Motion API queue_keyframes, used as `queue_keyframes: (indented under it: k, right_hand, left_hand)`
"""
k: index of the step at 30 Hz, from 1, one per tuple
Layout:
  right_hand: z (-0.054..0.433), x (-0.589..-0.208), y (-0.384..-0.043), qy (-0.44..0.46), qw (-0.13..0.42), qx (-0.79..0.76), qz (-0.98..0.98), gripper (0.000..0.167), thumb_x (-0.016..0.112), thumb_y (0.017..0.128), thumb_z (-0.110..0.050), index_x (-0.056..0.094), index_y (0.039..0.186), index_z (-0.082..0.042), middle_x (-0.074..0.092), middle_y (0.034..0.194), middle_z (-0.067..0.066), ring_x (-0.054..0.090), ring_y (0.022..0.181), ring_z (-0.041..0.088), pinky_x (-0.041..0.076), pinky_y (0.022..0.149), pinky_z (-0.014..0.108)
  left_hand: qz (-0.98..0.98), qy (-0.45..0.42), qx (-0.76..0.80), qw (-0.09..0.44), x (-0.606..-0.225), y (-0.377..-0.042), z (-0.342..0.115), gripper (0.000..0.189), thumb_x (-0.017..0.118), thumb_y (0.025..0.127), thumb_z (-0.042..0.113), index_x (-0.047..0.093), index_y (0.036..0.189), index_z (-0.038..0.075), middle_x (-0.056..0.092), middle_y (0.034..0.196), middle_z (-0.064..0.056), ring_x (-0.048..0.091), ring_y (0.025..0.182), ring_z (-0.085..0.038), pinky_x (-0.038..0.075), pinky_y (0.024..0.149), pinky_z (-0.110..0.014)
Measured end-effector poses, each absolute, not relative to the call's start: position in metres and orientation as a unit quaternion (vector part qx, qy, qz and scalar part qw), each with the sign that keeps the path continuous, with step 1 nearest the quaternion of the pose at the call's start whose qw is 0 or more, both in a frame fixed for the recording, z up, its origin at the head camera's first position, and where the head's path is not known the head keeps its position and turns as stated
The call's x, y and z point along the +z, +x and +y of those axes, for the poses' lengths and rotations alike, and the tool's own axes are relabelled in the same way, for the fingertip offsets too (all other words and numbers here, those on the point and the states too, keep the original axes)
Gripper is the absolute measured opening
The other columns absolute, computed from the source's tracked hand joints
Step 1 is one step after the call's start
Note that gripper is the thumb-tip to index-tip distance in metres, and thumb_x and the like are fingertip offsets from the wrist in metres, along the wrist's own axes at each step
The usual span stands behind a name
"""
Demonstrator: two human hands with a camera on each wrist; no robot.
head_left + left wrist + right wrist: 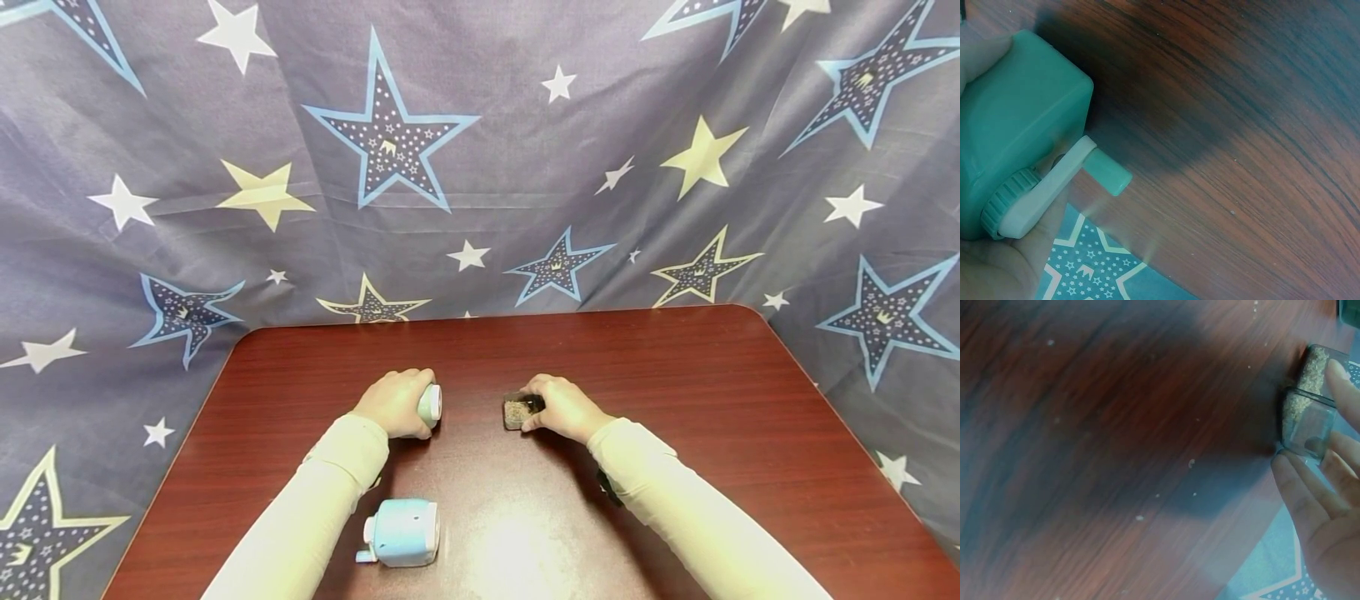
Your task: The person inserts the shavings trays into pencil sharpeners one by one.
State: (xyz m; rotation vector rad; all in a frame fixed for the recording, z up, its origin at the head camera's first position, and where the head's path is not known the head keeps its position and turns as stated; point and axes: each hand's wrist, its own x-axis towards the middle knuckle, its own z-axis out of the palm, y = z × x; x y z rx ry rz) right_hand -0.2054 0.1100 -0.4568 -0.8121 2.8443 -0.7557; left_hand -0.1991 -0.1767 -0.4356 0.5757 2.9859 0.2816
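My left hand (393, 405) grips a green crank pencil sharpener (1029, 106) around its body, left of the table's middle. The sharpener's pale crank arm (1047, 190) with its green knob points away from the palm in the left wrist view. Across from it, my right hand (567, 408) pinches a small see-through shavings drawer (1310, 400) between thumb and fingers. Light brown pencil shavings (516, 412) lie inside the drawer, which is close over the tabletop. A gap of bare wood separates the two hands.
A light blue crank pencil sharpener (405, 532) lies near the front of the dark red wooden table (675, 367), beside my left forearm. Small pale specks dot the wood in the right wrist view. A star-patterned grey cloth (495, 150) hangs behind the table.
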Motion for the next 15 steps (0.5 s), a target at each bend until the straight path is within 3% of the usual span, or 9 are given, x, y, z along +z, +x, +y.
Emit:
queue_keyframes:
  k: [15]
  right_hand:
    - [0.1052, -0.4562, -0.2044, -0.273, 0.041, -0.246, 0.929, 0.051, 0.088, 0.070, -0.020, 0.070, 0.113, 0.000, 0.070, 0.111, 0.011, 0.066, 0.107, 0.030, 0.049, 0.097, 0.044]
  left_hand:
    - [0.976, 0.191, 0.091, 0.042, -0.4349, -0.1991, -0.1769, 0.059, 0.089, 0.053, 0.026, 0.057, 0.102, 0.014, 0.064, 0.095, -0.005, 0.060, 0.084, -0.029, 0.050, 0.079, -0.043]
